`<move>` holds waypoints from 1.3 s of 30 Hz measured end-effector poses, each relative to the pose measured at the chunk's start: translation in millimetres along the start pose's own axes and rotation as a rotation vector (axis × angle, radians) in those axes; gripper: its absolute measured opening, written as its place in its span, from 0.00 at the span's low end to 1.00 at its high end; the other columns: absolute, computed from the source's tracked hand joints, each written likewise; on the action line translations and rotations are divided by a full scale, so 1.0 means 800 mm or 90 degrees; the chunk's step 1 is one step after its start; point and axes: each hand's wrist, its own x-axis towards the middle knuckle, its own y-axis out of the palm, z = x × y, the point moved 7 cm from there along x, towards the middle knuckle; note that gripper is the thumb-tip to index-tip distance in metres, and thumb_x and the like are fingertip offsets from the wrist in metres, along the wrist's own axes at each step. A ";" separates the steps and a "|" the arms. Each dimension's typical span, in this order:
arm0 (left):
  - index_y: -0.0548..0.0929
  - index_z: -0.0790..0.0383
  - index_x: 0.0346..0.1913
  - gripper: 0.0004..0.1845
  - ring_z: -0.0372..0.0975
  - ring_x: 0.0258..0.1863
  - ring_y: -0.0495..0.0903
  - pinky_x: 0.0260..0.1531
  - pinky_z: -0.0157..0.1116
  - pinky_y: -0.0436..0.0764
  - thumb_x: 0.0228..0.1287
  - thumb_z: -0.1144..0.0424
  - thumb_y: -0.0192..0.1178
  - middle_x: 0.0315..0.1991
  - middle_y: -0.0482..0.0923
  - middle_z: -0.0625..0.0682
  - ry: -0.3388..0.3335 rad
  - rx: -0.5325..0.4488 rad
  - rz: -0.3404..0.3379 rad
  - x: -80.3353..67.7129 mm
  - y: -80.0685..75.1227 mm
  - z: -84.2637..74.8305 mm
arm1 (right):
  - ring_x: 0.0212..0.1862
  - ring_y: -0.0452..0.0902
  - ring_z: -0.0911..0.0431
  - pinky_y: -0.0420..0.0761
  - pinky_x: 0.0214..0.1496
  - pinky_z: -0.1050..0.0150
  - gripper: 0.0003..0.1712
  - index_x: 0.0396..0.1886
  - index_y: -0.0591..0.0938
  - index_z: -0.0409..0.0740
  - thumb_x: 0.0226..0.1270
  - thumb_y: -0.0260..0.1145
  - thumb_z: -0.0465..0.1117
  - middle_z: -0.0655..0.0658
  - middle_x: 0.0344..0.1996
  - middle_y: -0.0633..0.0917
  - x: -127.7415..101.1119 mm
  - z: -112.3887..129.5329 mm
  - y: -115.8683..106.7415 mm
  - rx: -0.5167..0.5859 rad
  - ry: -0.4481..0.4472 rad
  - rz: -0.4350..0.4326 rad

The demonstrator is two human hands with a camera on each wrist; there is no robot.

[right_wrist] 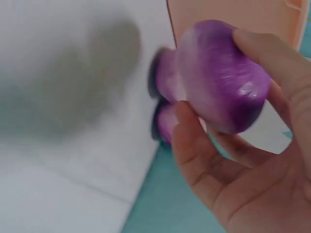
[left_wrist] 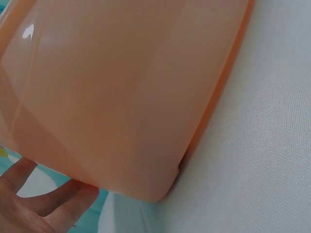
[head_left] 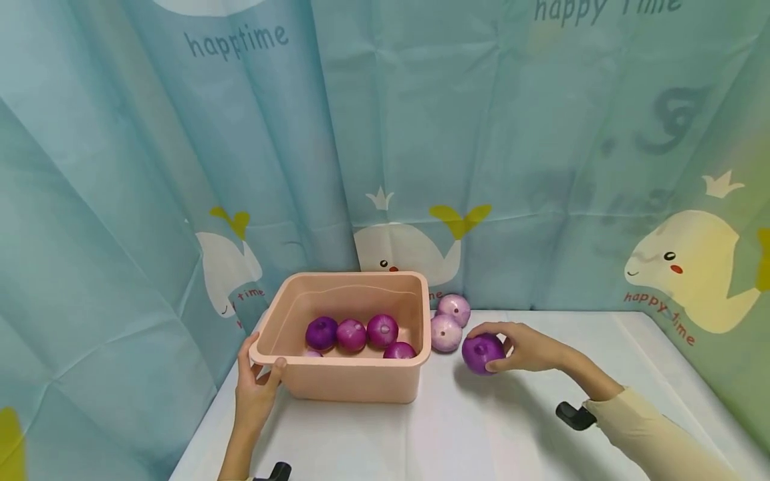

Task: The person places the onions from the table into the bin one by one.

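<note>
Pink tub (head_left: 355,377) sits on the white table (head_left: 481,434) with the left hand (head_left: 255,387) gripping its near left corner, while the right hand (head_left: 529,347) just right of it holds a purple onion (head_left: 481,353).

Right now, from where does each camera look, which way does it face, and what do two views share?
Head: above, facing forward-down at the white table; both hands and forearms show.
Left wrist: beside the pink plastic tub; left hand at its corner.
Right wrist: behind the right hand, which grips a round purple onion.
Head and right wrist share that onion.
</note>
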 end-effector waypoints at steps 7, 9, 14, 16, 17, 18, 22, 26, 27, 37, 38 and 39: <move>0.51 0.44 0.82 0.41 0.27 0.55 0.73 0.41 0.27 0.83 0.75 0.63 0.60 0.78 0.55 0.57 -0.007 -0.002 0.002 -0.001 0.000 0.002 | 0.39 0.83 0.55 0.87 0.37 0.60 0.33 0.65 0.79 0.45 0.61 0.79 0.41 0.39 0.55 0.82 0.021 0.016 -0.055 -0.025 0.010 -0.093; 0.50 0.44 0.82 0.41 0.32 0.58 0.72 0.41 0.26 0.82 0.75 0.63 0.60 0.79 0.55 0.57 -0.005 0.002 0.001 0.000 0.000 0.001 | 0.39 0.83 0.54 0.87 0.37 0.59 0.33 0.66 0.79 0.45 0.61 0.79 0.39 0.38 0.55 0.82 0.028 0.020 -0.070 -0.021 0.006 -0.125; 0.50 0.44 0.82 0.41 0.50 0.66 0.70 0.42 0.22 0.80 0.75 0.63 0.60 0.79 0.54 0.58 0.002 0.004 0.002 0.000 0.001 -0.001 | 0.37 0.82 0.52 0.87 0.35 0.60 0.35 0.66 0.79 0.45 0.58 0.80 0.36 0.38 0.57 0.81 0.042 0.029 -0.100 -0.044 -0.014 -0.197; 0.50 0.45 0.82 0.41 0.54 0.68 0.68 0.42 0.22 0.80 0.75 0.63 0.60 0.80 0.53 0.58 0.003 0.003 0.002 0.000 0.001 -0.001 | 0.37 0.82 0.52 0.87 0.36 0.62 0.35 0.66 0.80 0.46 0.58 0.81 0.37 0.39 0.58 0.81 0.046 0.032 -0.109 -0.063 -0.013 -0.214; 0.50 0.45 0.82 0.42 0.55 0.68 0.68 0.42 0.21 0.79 0.75 0.63 0.60 0.80 0.53 0.58 0.002 0.003 0.003 0.000 0.001 -0.001 | 0.37 0.82 0.52 0.87 0.36 0.61 0.35 0.66 0.80 0.46 0.58 0.81 0.38 0.39 0.58 0.81 0.049 0.033 -0.112 -0.069 -0.011 -0.219; 0.50 0.44 0.82 0.42 0.55 0.68 0.68 0.42 0.21 0.79 0.75 0.63 0.60 0.80 0.53 0.58 0.001 0.004 0.003 0.000 0.001 0.000 | 0.37 0.83 0.52 0.87 0.36 0.61 0.35 0.66 0.80 0.47 0.57 0.81 0.38 0.39 0.58 0.81 0.051 0.035 -0.115 -0.074 -0.008 -0.222; 0.49 0.46 0.82 0.41 0.56 0.69 0.67 0.44 0.20 0.78 0.75 0.64 0.60 0.79 0.54 0.57 0.010 0.003 0.003 0.000 0.000 -0.001 | 0.39 0.83 0.51 0.88 0.38 0.58 0.36 0.67 0.79 0.47 0.58 0.81 0.40 0.38 0.59 0.81 0.058 0.037 -0.124 -0.090 0.009 -0.229; 0.49 0.47 0.82 0.41 0.57 0.70 0.66 0.45 0.19 0.77 0.75 0.65 0.59 0.79 0.53 0.59 0.021 -0.002 0.010 -0.001 0.001 -0.002 | 0.39 0.83 0.51 0.87 0.39 0.58 0.36 0.67 0.79 0.48 0.58 0.81 0.40 0.38 0.61 0.80 0.062 0.037 -0.128 -0.101 0.023 -0.232; 0.49 0.47 0.82 0.41 0.56 0.70 0.67 0.44 0.19 0.77 0.75 0.65 0.59 0.79 0.53 0.59 0.020 -0.003 0.010 -0.001 0.001 -0.001 | 0.40 0.83 0.50 0.87 0.39 0.58 0.36 0.67 0.79 0.48 0.58 0.81 0.40 0.38 0.61 0.80 0.062 0.037 -0.128 -0.102 0.024 -0.231; 0.50 0.47 0.82 0.41 0.53 0.67 0.69 0.43 0.22 0.80 0.75 0.64 0.60 0.79 0.53 0.58 0.015 -0.004 0.003 -0.001 0.000 -0.001 | 0.40 0.84 0.51 0.86 0.43 0.56 0.35 0.67 0.78 0.50 0.59 0.80 0.40 0.41 0.57 0.81 0.093 0.050 -0.127 -0.094 0.024 -0.176; 0.49 0.46 0.82 0.41 0.55 0.68 0.68 0.42 0.22 0.80 0.75 0.64 0.60 0.80 0.53 0.58 0.015 -0.006 0.003 -0.002 0.000 -0.001 | 0.40 0.84 0.51 0.86 0.43 0.55 0.35 0.66 0.78 0.50 0.59 0.80 0.40 0.41 0.57 0.81 0.100 0.054 -0.126 -0.092 0.021 -0.165; 0.49 0.46 0.82 0.41 0.57 0.68 0.67 0.42 0.22 0.80 0.75 0.64 0.60 0.80 0.52 0.58 0.014 -0.008 0.004 -0.002 0.000 -0.001 | 0.40 0.85 0.51 0.86 0.43 0.55 0.35 0.66 0.78 0.51 0.59 0.80 0.40 0.41 0.57 0.81 0.106 0.057 -0.125 -0.089 0.022 -0.154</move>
